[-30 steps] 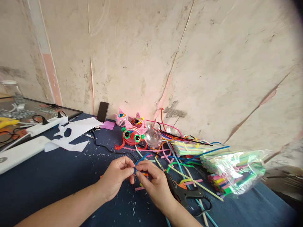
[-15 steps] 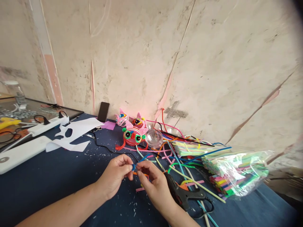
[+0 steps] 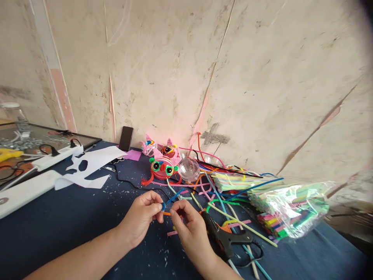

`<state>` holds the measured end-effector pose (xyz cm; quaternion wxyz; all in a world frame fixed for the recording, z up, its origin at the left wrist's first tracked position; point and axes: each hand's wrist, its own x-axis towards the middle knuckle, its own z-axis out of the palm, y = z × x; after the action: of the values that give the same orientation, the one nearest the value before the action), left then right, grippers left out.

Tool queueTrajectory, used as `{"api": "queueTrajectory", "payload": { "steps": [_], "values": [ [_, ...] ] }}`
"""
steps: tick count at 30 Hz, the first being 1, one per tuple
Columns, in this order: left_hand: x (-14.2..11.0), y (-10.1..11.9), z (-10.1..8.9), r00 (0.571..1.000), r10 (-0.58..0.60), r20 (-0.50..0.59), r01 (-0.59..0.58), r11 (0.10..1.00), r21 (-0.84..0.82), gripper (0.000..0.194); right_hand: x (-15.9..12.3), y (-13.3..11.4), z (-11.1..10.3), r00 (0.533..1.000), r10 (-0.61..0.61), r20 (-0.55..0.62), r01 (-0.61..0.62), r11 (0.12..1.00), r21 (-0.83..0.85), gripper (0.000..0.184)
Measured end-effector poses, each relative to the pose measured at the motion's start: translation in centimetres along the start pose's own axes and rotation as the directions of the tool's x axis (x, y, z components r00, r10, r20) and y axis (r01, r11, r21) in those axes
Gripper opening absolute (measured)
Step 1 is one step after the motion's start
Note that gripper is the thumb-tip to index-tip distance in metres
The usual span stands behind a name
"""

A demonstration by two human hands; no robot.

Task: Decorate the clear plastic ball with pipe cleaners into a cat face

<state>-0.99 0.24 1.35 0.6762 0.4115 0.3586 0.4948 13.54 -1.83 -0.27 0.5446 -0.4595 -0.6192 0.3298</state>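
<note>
My left hand (image 3: 142, 214) pinches a small blue coil of pipe cleaner (image 3: 162, 206) between thumb and forefinger. Close to its right, my right hand (image 3: 190, 223) has thumb and forefinger drawn together, a small gap away from the coil. Whether anything sits in that pinch is hidden. Just beyond the fingertips a straight blue piece of pipe cleaner (image 3: 174, 196) shows against the tablecloth. Right of my right hand lies a black glue gun (image 3: 225, 237). A red striped animal head with green-rimmed eyes (image 3: 163, 166) stands behind the hands.
Two more pink animal heads and a clear plastic dome (image 3: 189, 170) stand by the wall. Loose pipe cleaners and a plastic bag of them (image 3: 300, 210) spread to the right. Cut white paper (image 3: 93, 165), a phone (image 3: 126, 138) and a power strip (image 3: 58, 156) lie left.
My right fingertips have drawn back slightly from the blue coil, which both hands touched earlier. The coil stays in my left hand and shows more. The view shifts a little.
</note>
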Motion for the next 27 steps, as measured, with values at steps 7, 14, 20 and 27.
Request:
{"api": "queueTrajectory", "payload": {
  "steps": [7,14,20,27],
  "values": [
    [0.3,-0.1,-0.3,1.000,-0.012,-0.021,0.011,0.999,-0.049,0.013,2.0,0.7,-1.6,0.943,0.104,-0.316,-0.022,0.967,0.253,0.033],
    [0.5,0.2,-0.3,0.998,-0.052,-0.020,0.050,0.994,-0.101,0.015,2.4,1.1,-1.5,0.948,0.171,-0.270,-0.085,0.950,0.302,0.024],
    [0.5,0.0,-0.3,0.998,-0.052,0.017,0.053,0.994,-0.096,0.014,0.7,0.4,0.0,1.000,-0.002,-0.012,0.003,0.995,0.097,0.014],
    [0.2,-0.3,-0.1,0.998,-0.055,0.036,0.057,0.997,-0.043,0.013,0.0,0.0,0.0,0.939,-0.336,0.069,0.343,0.917,-0.206,0.008]
  ]
}}
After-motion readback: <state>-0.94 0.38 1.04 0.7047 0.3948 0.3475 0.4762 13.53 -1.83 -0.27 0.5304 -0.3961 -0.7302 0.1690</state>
